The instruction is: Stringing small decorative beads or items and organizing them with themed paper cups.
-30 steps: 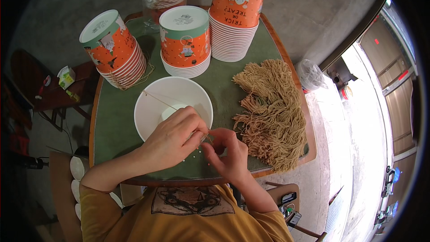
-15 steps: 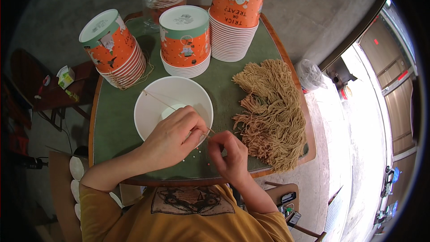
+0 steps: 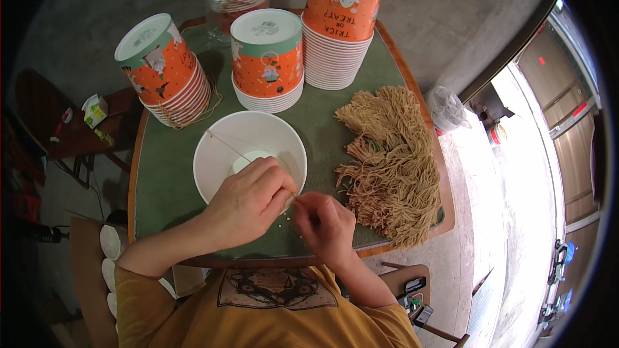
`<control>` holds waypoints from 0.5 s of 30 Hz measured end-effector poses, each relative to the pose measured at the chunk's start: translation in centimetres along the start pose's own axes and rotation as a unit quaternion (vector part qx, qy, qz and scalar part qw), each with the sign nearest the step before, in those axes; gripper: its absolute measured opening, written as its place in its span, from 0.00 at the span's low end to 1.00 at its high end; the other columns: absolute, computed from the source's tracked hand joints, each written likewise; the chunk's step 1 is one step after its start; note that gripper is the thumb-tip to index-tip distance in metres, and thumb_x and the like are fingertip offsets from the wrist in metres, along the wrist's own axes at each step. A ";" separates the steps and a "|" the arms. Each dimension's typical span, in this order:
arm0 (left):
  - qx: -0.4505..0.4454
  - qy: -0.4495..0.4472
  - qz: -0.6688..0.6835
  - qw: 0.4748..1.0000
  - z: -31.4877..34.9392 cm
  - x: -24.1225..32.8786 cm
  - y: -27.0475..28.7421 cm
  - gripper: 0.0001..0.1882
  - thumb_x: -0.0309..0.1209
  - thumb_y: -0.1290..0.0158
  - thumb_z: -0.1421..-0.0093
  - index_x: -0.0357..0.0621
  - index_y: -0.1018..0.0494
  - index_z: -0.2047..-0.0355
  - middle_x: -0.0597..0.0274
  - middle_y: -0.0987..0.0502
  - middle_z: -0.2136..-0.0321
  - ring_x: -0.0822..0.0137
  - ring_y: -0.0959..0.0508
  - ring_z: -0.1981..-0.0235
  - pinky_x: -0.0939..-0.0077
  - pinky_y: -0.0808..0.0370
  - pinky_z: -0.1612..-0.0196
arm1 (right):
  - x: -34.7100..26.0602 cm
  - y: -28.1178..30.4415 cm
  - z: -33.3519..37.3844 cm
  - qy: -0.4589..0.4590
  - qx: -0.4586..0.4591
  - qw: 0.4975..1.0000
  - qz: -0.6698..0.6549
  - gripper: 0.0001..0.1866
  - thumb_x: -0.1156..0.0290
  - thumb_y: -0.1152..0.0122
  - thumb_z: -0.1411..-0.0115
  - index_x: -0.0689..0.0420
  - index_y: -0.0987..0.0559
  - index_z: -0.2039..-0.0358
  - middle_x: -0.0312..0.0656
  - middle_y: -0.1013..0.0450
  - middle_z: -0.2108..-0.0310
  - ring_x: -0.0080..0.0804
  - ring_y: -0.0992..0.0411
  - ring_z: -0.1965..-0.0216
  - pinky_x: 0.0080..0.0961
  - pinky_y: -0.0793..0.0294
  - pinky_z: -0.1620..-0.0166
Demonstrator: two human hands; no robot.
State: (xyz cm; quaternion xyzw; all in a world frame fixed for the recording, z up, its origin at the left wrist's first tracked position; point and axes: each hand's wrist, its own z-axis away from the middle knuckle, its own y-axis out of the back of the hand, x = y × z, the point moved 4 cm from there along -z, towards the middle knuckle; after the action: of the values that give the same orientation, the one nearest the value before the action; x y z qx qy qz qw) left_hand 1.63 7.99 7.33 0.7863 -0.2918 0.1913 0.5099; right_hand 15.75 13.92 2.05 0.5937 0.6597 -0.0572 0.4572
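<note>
Near the left edge of the green-topped table [image 3: 164, 212], an inverted stack of orange-printed paper buckets [image 3: 158, 67] is looped with loose string [image 3: 218, 100]; if that string were snagged, the stack could be pulled askew. Between the middle inverted stack [image 3: 266, 58] and the table's front edge, a white paper bucket [image 3: 213, 174] is stood mouth up. A thin cord [image 3: 227, 144] is stretched from its far left rim across the mouth; whether it is knotted or threaded there cannot be told. If the cord is tugged too hard, the bucket could be tipped or the cord torn away; if the pinch is slackened, the end could be lost. Small pale bits [image 3: 280, 225] are scattered by the front edge and might be swept off by a wrist. Along the right edge a heap of tan cords [image 3: 393, 161] is spread, whose strands could be tangled if brushed.

The cord is led under the left hand [image 3: 255, 196], which is held over the bucket's near right rim, fingers curled, thumb and forefinger closed on the cord. A short length is bridged rightward to the right hand [image 3: 325, 222], just beside the bucket, where it is pinched by nearly closed fingertips; the rest of that grip is hidden.
</note>
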 end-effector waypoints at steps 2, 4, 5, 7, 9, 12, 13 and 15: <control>0.005 -0.005 -0.003 1.000 0.3 0.3 0.0 0.06 0.21 0.46 0.45 0.41 0.32 0.67 0.59 0.29 0.69 0.56 0.26 0.66 0.63 0.27 0.66 | -0.5 0.1 -0.1 0.053 0.018 0.998 0.041 0.11 0.78 0.33 0.48 0.58 0.27 0.67 0.37 0.28 0.81 0.24 0.30 0.84 0.19 0.30 0.79; 0.024 -0.053 -0.104 0.993 0.6 0.9 -0.1 0.09 0.21 0.45 0.48 0.43 0.31 0.67 0.60 0.29 0.70 0.57 0.26 0.67 0.65 0.28 0.67 | -0.7 -0.1 0.2 0.040 0.009 0.998 0.048 0.12 0.79 0.33 0.49 0.58 0.27 0.67 0.37 0.28 0.81 0.25 0.29 0.83 0.20 0.30 0.78; 0.024 -0.054 -0.103 0.993 0.7 0.9 -0.2 0.09 0.21 0.45 0.48 0.43 0.31 0.67 0.60 0.29 0.70 0.57 0.26 0.67 0.65 0.28 0.67 | -0.7 -0.2 0.3 0.025 0.000 0.998 0.057 0.12 0.79 0.33 0.49 0.58 0.27 0.67 0.37 0.28 0.81 0.26 0.29 0.83 0.20 0.30 0.78; 0.062 -0.118 -0.167 0.977 0.9 1.0 -0.3 0.09 0.23 0.45 0.50 0.44 0.30 0.68 0.63 0.30 0.71 0.62 0.26 0.69 0.68 0.28 0.67 | -0.8 -0.4 0.6 0.019 0.006 0.998 0.055 0.12 0.79 0.33 0.49 0.58 0.28 0.67 0.37 0.28 0.81 0.25 0.29 0.83 0.20 0.30 0.78; 0.068 -0.168 -0.212 0.960 1.1 0.5 -0.2 0.08 0.26 0.45 0.49 0.44 0.30 0.67 0.64 0.30 0.71 0.64 0.26 0.68 0.69 0.28 0.65 | -0.8 -0.6 0.7 0.014 0.011 0.998 0.052 0.12 0.79 0.33 0.48 0.58 0.28 0.67 0.37 0.28 0.81 0.25 0.28 0.83 0.20 0.30 0.78; 0.068 -0.250 -0.256 0.931 1.6 0.2 0.5 0.09 0.29 0.44 0.49 0.46 0.30 0.67 0.67 0.30 0.70 0.67 0.26 0.67 0.71 0.28 0.60 | -0.7 -0.7 0.9 -0.007 0.018 1.000 0.006 0.13 0.78 0.33 0.49 0.56 0.28 0.66 0.36 0.28 0.80 0.29 0.27 0.81 0.25 0.28 0.78; 0.063 -0.284 -0.256 0.922 1.9 0.1 0.8 0.10 0.31 0.44 0.50 0.47 0.30 0.67 0.69 0.30 0.70 0.68 0.26 0.66 0.71 0.28 0.57 | -0.7 -0.7 1.1 -0.010 0.007 1.000 -0.010 0.14 0.78 0.33 0.49 0.57 0.29 0.64 0.36 0.28 0.79 0.30 0.27 0.81 0.25 0.28 0.77; 0.041 -0.304 -0.298 0.904 2.9 -1.3 1.1 0.11 0.31 0.43 0.50 0.49 0.29 0.66 0.70 0.30 0.70 0.68 0.26 0.65 0.71 0.29 0.55 | -0.7 -0.6 1.5 -0.012 -0.005 1.000 -0.029 0.14 0.78 0.34 0.48 0.57 0.29 0.63 0.36 0.27 0.78 0.30 0.28 0.81 0.25 0.28 0.77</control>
State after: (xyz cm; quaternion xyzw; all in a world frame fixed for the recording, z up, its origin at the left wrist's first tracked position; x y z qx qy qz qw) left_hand -0.08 5.32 6.13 0.8768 -0.1762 -0.2059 0.3971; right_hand 15.96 12.34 1.38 0.5715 0.6710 -0.0741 0.4665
